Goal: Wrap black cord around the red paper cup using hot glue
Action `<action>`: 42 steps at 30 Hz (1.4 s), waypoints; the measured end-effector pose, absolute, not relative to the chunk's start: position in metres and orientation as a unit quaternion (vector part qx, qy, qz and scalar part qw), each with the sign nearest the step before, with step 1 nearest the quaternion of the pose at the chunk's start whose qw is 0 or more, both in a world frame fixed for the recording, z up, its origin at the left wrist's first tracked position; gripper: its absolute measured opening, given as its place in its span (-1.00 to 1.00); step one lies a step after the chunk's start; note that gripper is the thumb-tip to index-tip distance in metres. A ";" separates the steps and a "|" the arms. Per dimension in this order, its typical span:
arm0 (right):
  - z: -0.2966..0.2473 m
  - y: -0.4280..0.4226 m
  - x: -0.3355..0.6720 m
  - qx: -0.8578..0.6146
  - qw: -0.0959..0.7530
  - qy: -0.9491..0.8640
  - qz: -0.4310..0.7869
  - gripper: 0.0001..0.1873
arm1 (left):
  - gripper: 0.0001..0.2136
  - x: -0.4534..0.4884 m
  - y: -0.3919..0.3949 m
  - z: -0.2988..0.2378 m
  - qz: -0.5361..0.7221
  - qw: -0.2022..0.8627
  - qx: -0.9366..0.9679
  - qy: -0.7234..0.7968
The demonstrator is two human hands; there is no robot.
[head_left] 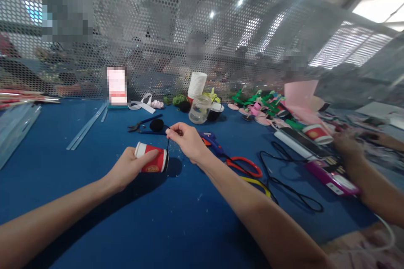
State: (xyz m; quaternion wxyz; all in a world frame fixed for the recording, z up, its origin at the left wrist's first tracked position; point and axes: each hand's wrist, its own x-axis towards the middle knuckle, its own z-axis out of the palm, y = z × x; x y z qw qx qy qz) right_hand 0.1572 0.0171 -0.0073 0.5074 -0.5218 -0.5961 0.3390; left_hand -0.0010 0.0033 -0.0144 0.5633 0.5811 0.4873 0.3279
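Observation:
My left hand (pixel 128 169) is closed around a red and white paper cup (pixel 153 160), held on its side just above the blue table (pixel 94 201). My right hand (pixel 187 139) pinches a thin black thread (pixel 167 143) that runs down to the cup's open end. A black ball of thread (pixel 156 125) lies just behind the cup, beside dark pliers (pixel 139 125).
A blue glue gun (pixel 212 142), red-handled scissors (pixel 244 165), a yellow loop and a black cable (pixel 290 185) lie to the right. A clear jar (pixel 200 109), stacked white cups (pixel 197 84) and green craft pieces stand by the mesh wall. Another person's hand (pixel 347 145) works at right.

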 end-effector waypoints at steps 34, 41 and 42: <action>-0.009 0.015 0.153 -0.564 0.385 -0.653 0.326 -0.88 | -0.82 -0.010 -0.004 -0.010 0.393 0.386 0.738 0.390; -0.008 0.016 0.152 -0.564 0.383 -0.630 0.371 -0.88 | -0.81 -0.007 -0.007 -0.005 0.393 0.444 0.683 0.427; -0.008 0.015 0.152 -0.564 0.383 -0.625 0.380 -0.88 | -0.80 -0.007 -0.007 -0.005 0.392 0.461 0.667 0.435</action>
